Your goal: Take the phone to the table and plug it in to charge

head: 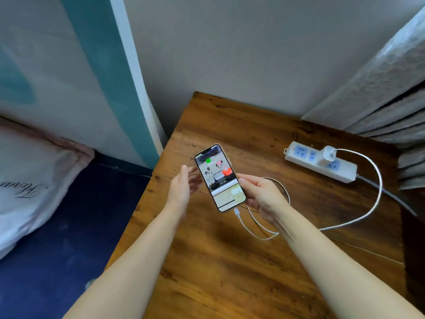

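A phone (219, 178) with a lit screen is held above the wooden table (230, 261), screen up. My right hand (262, 195) grips its right edge and lower end. My left hand (181, 187) hovers just left of the phone, fingers apart, holding nothing. A white cable (370, 210) is plugged into the phone's bottom end. It loops across the table to a white charger (328, 155) seated in a white power strip (322, 164) at the back right.
A bed with a dark blue sheet (57, 238) and a pale pillow (30, 180) lies left of the table. Grey curtains (391, 100) hang at the right. The wall stands behind the table.
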A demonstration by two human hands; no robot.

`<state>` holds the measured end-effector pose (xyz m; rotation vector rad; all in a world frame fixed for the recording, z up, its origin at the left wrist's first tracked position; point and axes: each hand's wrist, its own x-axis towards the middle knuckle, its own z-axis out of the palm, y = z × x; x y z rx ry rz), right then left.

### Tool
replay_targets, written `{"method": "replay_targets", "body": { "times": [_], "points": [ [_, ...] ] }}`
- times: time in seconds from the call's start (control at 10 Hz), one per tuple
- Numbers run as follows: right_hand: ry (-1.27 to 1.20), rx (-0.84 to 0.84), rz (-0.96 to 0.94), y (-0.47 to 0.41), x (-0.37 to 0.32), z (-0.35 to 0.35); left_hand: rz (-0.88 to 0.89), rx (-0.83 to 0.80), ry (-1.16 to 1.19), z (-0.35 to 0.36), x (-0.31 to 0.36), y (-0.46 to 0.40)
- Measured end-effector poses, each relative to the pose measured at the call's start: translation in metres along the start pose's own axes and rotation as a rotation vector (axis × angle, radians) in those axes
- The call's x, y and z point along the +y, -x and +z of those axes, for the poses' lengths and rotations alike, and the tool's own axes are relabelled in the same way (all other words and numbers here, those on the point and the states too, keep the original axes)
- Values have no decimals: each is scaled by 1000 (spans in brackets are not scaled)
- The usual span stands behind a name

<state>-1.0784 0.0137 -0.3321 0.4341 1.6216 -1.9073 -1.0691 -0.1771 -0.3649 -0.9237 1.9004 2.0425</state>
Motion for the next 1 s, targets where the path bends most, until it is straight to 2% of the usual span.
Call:
{"method": "replay_targets", "body": {
  "times": [0.1,0.2,0.3,0.4,0.6,0.7,0.9,1.0],
  "points": [
    [36,25,40,-16,13,16,281,190,-564,-39,-32,-19],
    [60,68,76,-27,26,26,398,179,-989,-59,-68,-28],
    [51,100,106,-34,35,33,474,141,-1202,-63,-90,-29],
    [99,127,129,-42,39,37,504,173,-1286,-65,-98,-32],
    [167,125,147,-52,45,37,487,168,-1303,-62,-98,-33],
    [356,127,126,-60,42,32,474,156,-1314,-63,-97,-33],
    [937,61,67,-72,30,29,493,174,-1305,-63,-99,-34],
    [856,61,127,-69,31,25,470,184,-1288,-63,-100,-31]
  ]
}}
